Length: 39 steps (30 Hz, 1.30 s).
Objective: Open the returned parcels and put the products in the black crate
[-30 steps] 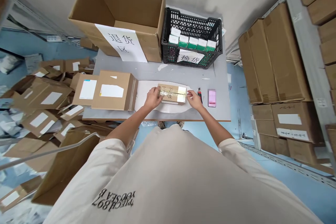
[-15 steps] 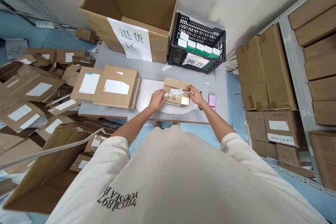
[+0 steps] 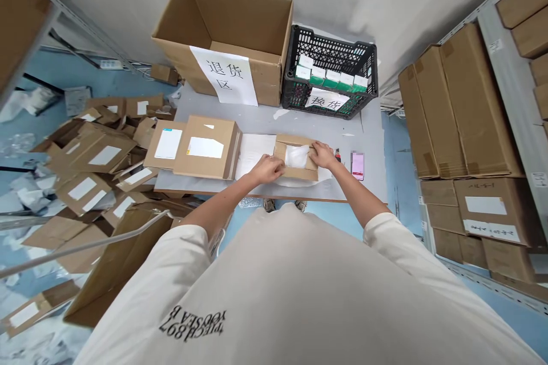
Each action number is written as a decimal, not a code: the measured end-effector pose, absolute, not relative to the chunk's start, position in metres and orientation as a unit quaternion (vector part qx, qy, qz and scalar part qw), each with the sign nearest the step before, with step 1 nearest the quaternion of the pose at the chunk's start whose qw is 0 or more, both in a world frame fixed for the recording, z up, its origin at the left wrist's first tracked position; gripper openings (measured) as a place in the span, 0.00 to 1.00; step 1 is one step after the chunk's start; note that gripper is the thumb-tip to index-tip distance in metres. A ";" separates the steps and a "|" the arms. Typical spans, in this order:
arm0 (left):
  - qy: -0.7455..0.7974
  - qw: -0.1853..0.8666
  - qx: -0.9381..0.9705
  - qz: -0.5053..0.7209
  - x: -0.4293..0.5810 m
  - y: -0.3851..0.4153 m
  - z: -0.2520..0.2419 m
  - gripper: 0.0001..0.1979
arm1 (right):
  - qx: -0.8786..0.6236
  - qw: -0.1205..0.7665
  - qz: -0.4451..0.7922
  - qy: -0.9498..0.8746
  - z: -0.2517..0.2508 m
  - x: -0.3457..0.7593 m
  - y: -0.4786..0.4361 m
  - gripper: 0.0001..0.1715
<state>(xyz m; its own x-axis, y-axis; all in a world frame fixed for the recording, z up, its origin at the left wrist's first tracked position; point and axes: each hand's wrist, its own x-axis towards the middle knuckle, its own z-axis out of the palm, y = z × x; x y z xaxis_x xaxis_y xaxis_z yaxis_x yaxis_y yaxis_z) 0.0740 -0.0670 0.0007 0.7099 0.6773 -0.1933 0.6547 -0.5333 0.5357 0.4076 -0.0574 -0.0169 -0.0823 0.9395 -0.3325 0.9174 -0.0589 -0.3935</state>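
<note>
A small cardboard box (image 3: pixel 295 172) lies open on the table in front of me, its long flaps folded outward at front and back. White wrapping (image 3: pixel 296 156) fills its inside; whatever lies beneath is hidden. At the box's left end, my left hand (image 3: pixel 268 169) has its fingers closed on the cardboard edge. Curled over the right end flap is my right hand (image 3: pixel 323 155), with some fingertips hidden. Under the box a white sheet (image 3: pixel 254 151) is spread.
Two cardboard parcels (image 3: pixel 208 162) sit left of the sheet. A large open carton (image 3: pixel 268 82) and a black crate (image 3: pixel 363 105) with green-white boxes stand behind. A pink-screened phone (image 3: pixel 357 166) lies right. Parcels (image 3: pixel 100 159) crowd the left floor; boxed shelves (image 3: pixel 488 85) flank the right.
The small box's front flap has swung from over the top toward me, showing more white wrapping. My hands remain at its ends, and the camera view has shifted slightly.
</note>
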 end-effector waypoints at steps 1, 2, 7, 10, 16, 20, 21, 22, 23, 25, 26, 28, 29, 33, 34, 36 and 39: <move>0.364 0.290 0.885 0.002 0.074 -0.066 -0.001 0.15 | -0.682 0.016 0.261 -0.683 -0.016 0.404 -0.059 0.36; 0.354 0.280 0.892 -0.010 0.074 -0.065 -0.003 0.16 | -0.686 0.011 0.257 -0.680 -0.015 0.399 -0.062 0.36; 0.308 0.239 0.920 -0.020 0.090 -0.056 -0.013 0.21 | -0.708 0.001 0.234 -0.667 -0.014 0.376 -0.071 0.41; 0.277 0.224 0.934 -0.037 0.101 -0.051 -0.017 0.22 | -0.722 -0.004 0.220 -0.657 -0.019 0.366 -0.075 0.45; 0.266 0.206 0.941 0.039 0.095 -0.055 -0.009 0.28 | -0.733 0.013 0.215 -0.645 -0.027 0.362 -0.076 0.45; 0.310 0.171 0.934 0.045 0.073 -0.062 0.004 0.35 | -0.731 0.011 0.232 -0.641 -0.025 0.364 -0.074 0.46; 0.329 0.164 0.929 0.038 0.067 -0.062 0.006 0.36 | -0.728 0.016 0.236 -0.643 -0.024 0.365 -0.073 0.46; 0.349 0.159 0.923 0.032 0.061 -0.061 0.007 0.38 | -0.726 0.020 0.240 -0.644 -0.023 0.367 -0.073 0.46; 0.370 0.160 0.915 0.026 0.057 -0.059 0.006 0.39 | -0.724 0.021 0.245 -0.644 -0.022 0.368 -0.073 0.46; 0.408 0.176 0.896 0.006 0.051 -0.053 0.002 0.44 | -0.725 0.018 0.257 -0.639 -0.019 0.373 -0.074 0.46; 0.421 0.189 0.887 -0.008 0.050 -0.048 -0.002 0.47 | -0.725 0.017 0.265 -0.636 -0.018 0.376 -0.074 0.46; 0.425 0.215 0.879 -0.031 0.052 -0.037 -0.010 0.55 | -0.721 0.024 0.284 -0.631 -0.014 0.383 -0.075 0.47; 0.416 0.224 0.880 -0.036 0.054 -0.032 -0.014 0.59 | -0.718 0.034 0.295 -0.630 -0.012 0.388 -0.076 0.48; 0.382 0.250 0.888 -0.055 0.067 -0.013 -0.020 0.70 | -0.703 0.113 0.346 -0.610 -0.008 0.416 -0.088 0.50; 0.380 0.252 0.887 -0.076 0.070 -0.010 -0.018 0.73 | -0.706 0.134 0.352 -0.600 -0.008 0.424 -0.093 0.51; 0.379 0.249 0.883 -0.121 0.074 -0.007 -0.012 0.76 | -0.720 0.162 0.351 -0.577 -0.010 0.439 -0.105 0.53; 0.384 0.246 0.878 -0.145 0.077 -0.010 -0.003 0.77 | -0.751 0.155 0.329 -0.551 -0.018 0.453 -0.120 0.55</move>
<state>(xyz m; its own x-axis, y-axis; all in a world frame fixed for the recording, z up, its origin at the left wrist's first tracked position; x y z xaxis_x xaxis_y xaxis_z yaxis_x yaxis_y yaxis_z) 0.0767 -0.0097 -0.0027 0.6638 0.6027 -0.4428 0.7450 -0.5850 0.3206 0.4530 -0.1198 -0.0179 0.1770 0.9296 -0.3232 0.7257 -0.3451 -0.5952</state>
